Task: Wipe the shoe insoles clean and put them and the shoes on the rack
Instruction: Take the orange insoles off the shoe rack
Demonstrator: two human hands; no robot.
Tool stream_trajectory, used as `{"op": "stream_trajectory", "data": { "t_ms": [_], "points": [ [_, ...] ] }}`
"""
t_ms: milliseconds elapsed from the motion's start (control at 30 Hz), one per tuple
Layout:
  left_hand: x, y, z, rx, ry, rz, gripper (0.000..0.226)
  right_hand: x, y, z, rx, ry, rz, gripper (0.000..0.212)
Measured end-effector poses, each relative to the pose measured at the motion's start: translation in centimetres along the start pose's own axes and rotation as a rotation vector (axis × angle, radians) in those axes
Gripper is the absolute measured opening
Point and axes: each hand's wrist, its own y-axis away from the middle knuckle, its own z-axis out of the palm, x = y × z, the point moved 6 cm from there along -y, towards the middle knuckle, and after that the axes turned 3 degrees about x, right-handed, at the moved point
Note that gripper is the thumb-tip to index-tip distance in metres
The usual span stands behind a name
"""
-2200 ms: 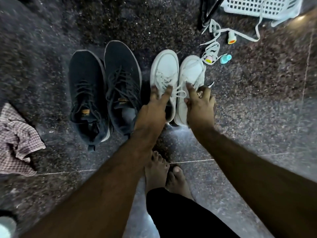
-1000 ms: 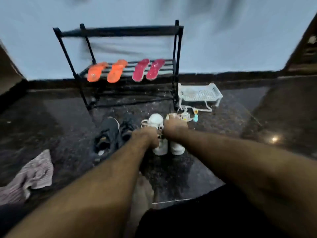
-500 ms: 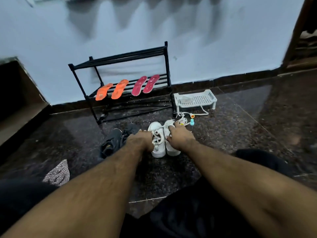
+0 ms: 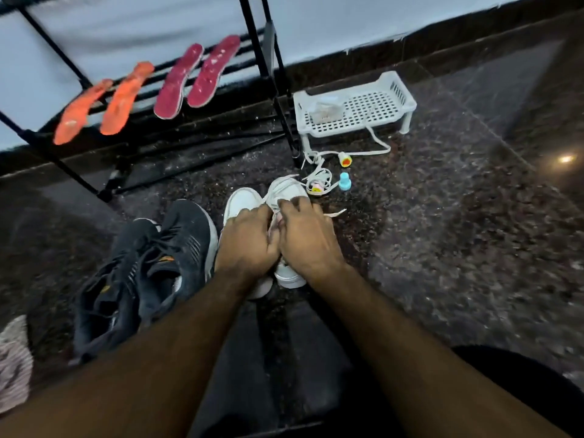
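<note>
Reaching forward from a seated position, a person's left hand (image 4: 245, 240) and right hand (image 4: 305, 238) meet over a pair of white lace-up sneakers (image 4: 243, 202) on the dark speckled stone floor (image 4: 442, 248). Both hands curl their fingers around the shoes; the exact grip is hidden. Just left stands a pair of dark blue mesh sneakers (image 4: 142, 270), and a checked cloth (image 4: 14, 365) lies at the far left edge. Beyond, small coloured bottles (image 4: 344, 181) and a white perforated plastic tray (image 4: 357, 105) sit nearby. Farthest, two orange insoles (image 4: 98, 104) and two dark red insoles (image 4: 197, 77) already lie on the black metal rack (image 4: 271, 74). Judging by this, only the shoes remain to be shelved.
</note>
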Motion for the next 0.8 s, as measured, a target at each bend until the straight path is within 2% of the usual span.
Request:
{"op": "stream_trajectory", "data": {
  "t_ms": [133, 267, 333, 500, 633, 733, 800],
  "points": [
    [-0.9, 0.0, -0.3, -0.028, 0.118, -0.044, 0.016, -0.8, -1.8, 1.7, -0.015, 0.086, 0.018, 0.03],
    [-0.8, -0.3, -0.8, -0.044, 0.151, -0.071, 0.017, -1.0, -2.3, 2.1, 0.001, 0.106, 0.036, 0.025],
    [-1.2, -0.3, -0.3, -0.05, 0.128, -0.055, 0.021, -1.1, -2.5, 2.1, -0.046, 0.102, 0.021, 0.028],
    [-1.0, 0.1, 0.0, -0.059, -0.037, -0.064, 0.053, 0.0, -2.1, 1.2, -0.055, -0.042, 0.007, 0.038],
    [-0.1, 1.9, -1.1, -0.165, -0.005, 0.005, 0.041, -0.1, 0.8, 0.8, -0.121, -0.02, -0.04, 0.05],
    [-0.9, 4.4, -4.2, -0.108, 0.031, 0.106, 0.046, -0.4, 3.0, -0.1, -0.104, 0.056, -0.03, 0.053],
    [-3.5, 5.5, -7.2, -0.057, 0.03, 0.106, 0.053, -2.3, 3.6, -0.9, -0.054, 0.114, -0.048, 0.051]
  ]
}}
